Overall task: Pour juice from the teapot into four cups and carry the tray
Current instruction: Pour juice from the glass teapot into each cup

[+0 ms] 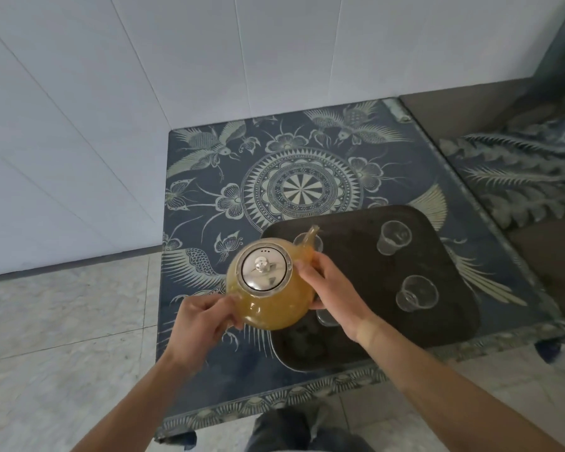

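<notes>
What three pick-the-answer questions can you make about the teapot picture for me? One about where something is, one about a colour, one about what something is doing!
1. Where do the clear cups stand?
A. On the floor
B. On the dark tray
C. On the teapot lid

2. What colour is the juice in the teapot?
A. Orange-yellow
B. Purple
C. Green

3. What is happening with the teapot?
A. It lies tipped over on the cloth
B. It stands alone, untouched
C. Both hands hold it up over the tray's edge

Answers:
1 B: two empty cups stand plainly on the dark tray.
2 A: the glass teapot shows orange-yellow juice inside.
3 C: the left hand grips its near side and the right hand holds the body by the spout.
</notes>
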